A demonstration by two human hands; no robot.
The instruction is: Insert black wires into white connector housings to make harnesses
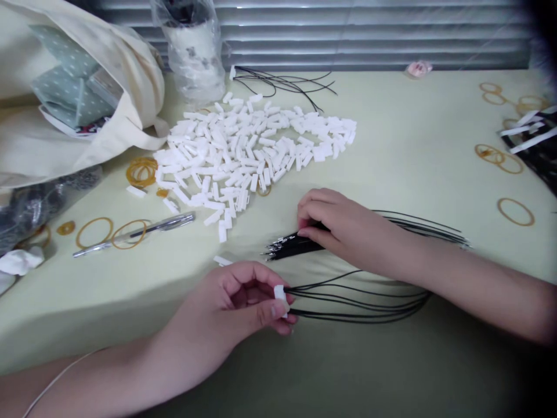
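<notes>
Between thumb and fingers, my left hand [252,299] grips a white connector housing [279,293]. Several black wires [361,318] run out of that housing to the right and pass under my right forearm. My right hand [335,223] rests on a bundle of black wires [296,247] with metal terminals at the ends, its thumb and fingertips pinched at the bundle. Whether a single wire is between those fingertips is too small to tell. Behind both hands spreads a heap of white connector housings [243,145]. One loose housing lies just behind my left hand.
Left of the heap are a pen [134,235], rubber bands [141,172] and a cloth bag [143,87]. A plastic-wrapped cup [195,58] and a wired connector [278,81] stand and lie by the blinds. More rubber bands [516,212] and a black package [535,145] are at right.
</notes>
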